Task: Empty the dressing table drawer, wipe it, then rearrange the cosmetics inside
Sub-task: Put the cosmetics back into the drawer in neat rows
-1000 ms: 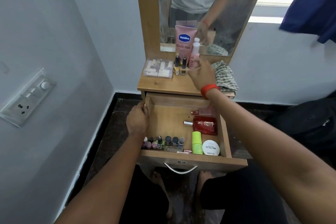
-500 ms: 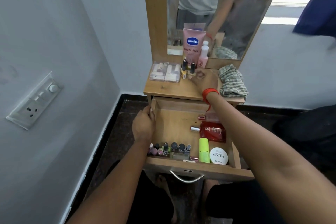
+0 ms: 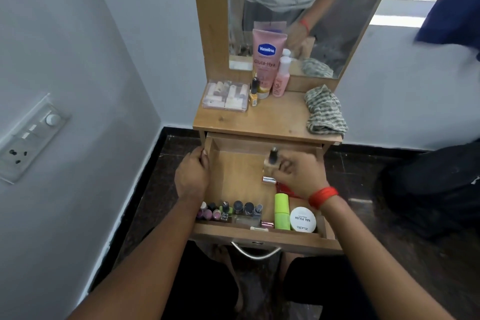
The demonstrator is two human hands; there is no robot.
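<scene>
The wooden drawer (image 3: 262,238) stands pulled open below the dressing table top (image 3: 275,121). My left hand (image 3: 193,176) grips the drawer's left wall. Over the drawer's back half, my right hand (image 3: 296,174) pinches a small beige nail polish bottle (image 3: 270,162) with a black cap. Along the drawer's front stand several nail polish bottles (image 3: 231,210), a green tube (image 3: 282,212) and a white round tin (image 3: 302,219). A red perfume bottle (image 3: 284,188) lies partly hidden under my right hand. On top stand a pink Vaseline tube (image 3: 266,60), a pink bottle (image 3: 281,78), a yellow nail polish bottle (image 3: 253,93) and a clear lipstick box (image 3: 225,97).
A checked cloth (image 3: 324,112) lies crumpled on the top's right side. A mirror (image 3: 298,8) rises behind the table. A switch panel (image 3: 28,135) sits on the left wall. A dark bag (image 3: 436,184) lies on the floor at the right.
My right hand took a small nail polish bottle from the table top and brought it down over the drawer. My left hand stayed on the drawer's left wall.
</scene>
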